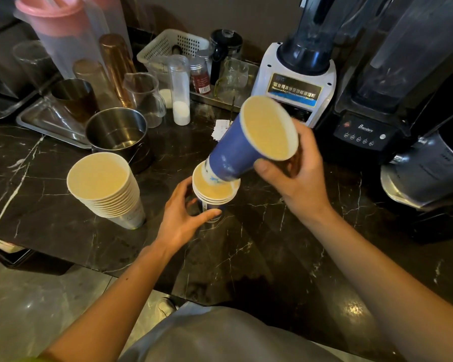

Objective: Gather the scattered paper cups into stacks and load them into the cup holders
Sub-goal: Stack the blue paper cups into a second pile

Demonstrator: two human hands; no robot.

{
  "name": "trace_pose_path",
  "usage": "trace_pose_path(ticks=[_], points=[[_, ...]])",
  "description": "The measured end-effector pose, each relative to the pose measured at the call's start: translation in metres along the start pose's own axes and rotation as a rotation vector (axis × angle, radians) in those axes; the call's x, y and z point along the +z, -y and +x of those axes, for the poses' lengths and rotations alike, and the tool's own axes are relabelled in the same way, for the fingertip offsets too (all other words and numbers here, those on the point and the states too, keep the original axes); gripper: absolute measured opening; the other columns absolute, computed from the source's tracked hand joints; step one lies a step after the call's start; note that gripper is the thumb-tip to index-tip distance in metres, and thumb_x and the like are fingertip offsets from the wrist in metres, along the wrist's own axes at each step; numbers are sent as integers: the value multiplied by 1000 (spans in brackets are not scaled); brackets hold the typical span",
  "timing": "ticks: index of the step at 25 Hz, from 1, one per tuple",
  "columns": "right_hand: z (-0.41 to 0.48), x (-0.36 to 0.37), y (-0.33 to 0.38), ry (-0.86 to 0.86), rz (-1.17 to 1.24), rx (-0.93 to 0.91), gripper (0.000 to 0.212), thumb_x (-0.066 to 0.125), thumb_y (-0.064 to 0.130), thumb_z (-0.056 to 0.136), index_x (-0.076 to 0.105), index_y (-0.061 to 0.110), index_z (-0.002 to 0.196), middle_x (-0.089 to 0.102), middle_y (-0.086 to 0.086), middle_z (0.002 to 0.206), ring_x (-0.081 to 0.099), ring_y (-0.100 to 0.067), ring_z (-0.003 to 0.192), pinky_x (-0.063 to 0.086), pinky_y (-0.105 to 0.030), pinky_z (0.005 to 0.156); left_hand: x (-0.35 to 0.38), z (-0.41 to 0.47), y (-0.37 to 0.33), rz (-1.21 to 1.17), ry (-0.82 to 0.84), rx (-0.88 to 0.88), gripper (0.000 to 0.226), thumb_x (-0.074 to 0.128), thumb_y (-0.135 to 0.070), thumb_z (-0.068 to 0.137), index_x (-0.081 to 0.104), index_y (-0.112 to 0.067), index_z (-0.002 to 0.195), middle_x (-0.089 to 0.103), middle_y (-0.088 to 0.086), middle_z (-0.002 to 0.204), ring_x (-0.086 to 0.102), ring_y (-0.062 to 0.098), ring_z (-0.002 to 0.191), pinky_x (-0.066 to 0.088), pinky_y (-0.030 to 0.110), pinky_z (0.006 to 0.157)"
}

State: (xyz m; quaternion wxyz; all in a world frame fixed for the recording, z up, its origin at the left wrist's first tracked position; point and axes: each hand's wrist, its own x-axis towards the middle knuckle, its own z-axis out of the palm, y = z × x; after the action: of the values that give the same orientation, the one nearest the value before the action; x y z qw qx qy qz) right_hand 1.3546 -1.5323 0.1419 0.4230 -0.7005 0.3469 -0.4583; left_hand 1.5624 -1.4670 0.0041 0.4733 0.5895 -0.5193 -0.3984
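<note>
Blue paper cup (242, 147), tilted, base dipping into the small stack (215, 190) at mid-counter. Right hand (297, 176) grips the cup near its rim; left hand (185, 214) curls round the small stack's base. Taller stack (107, 188) stands apart to the left, just beside a steel pot (118, 131) on the dark marble counter (246, 252).

Dim, warm indoor light leaves the dark counter (259, 244) murky with one glare patch near its front edge, the blue cup (233, 152) looks slightly smeared, the pink-lidded jug (55, 30) is blurred, and the wide lens tilts the black blender (377, 82).
</note>
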Motion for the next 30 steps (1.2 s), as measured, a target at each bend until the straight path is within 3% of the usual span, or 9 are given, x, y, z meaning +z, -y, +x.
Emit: trace_pose_path(ticks=[4,9,12,15,18,20,23,27,30], points=[[-7,17,-23,152,-184,143,76,78,47,73,42,23,134,52,15,128,50,-4,121,47,-30,98,-1,-1,-1,-13,-4,28,80,82,-45,71,37,-47,137,51,-13,140,52,3,127,47,25,102],[0,32,-42,323,-465,282,81,80,60,63,45,33,131,52,10,131,45,-11,123,44,-42,101,0,0,-1,-5,-12,4,79,81,-57,66,36,-58,131,47,-27,136,50,-1,128,45,15,99],[4,27,-49,440,-410,302,86,81,60,64,42,35,137,48,12,138,43,-6,127,39,-35,104,0,2,2,8,-15,14,84,81,-56,66,36,-48,136,47,-24,137,49,-1,128,44,13,98],[13,2,-57,559,-305,418,104,79,64,61,31,35,148,38,13,151,35,-1,136,33,-28,106,-1,2,1,22,-6,-10,79,82,-56,65,35,-62,128,47,-35,132,48,-7,126,43,9,96],[36,-24,-73,495,-215,522,101,78,58,64,31,30,149,43,9,149,40,-5,134,35,-29,105,0,2,2,21,-12,-45,79,82,-57,63,35,-66,125,47,-34,131,47,-10,125,42,8,95],[57,-32,-94,369,-249,536,87,79,41,73,37,24,146,48,1,145,45,-12,132,36,-28,102,0,1,0,13,-7,-52,79,83,-53,64,36,-64,126,46,-35,131,47,-14,123,41,6,95],[93,-30,-126,328,-547,463,80,79,25,79,36,21,147,45,-6,146,44,-20,133,38,-31,103,1,-4,-3,20,-30,-71,82,82,-50,66,35,-53,133,45,-40,129,45,-17,122,40,6,96],[125,-14,-161,572,-949,320,94,81,26,77,24,19,152,26,-7,158,28,-26,143,26,-41,115,-3,-9,-11,67,-64,-63,86,80,-53,68,32,-44,139,40,-39,133,43,-15,125,39,11,102],[128,-3,-177,709,-1149,237,101,81,30,77,17,18,154,19,-8,161,21,-28,146,23,-43,117,-7,-15,-18,63,-119,-66,87,82,-53,67,39,-33,141,47,-24,140,47,-3,129,42,24,106]])
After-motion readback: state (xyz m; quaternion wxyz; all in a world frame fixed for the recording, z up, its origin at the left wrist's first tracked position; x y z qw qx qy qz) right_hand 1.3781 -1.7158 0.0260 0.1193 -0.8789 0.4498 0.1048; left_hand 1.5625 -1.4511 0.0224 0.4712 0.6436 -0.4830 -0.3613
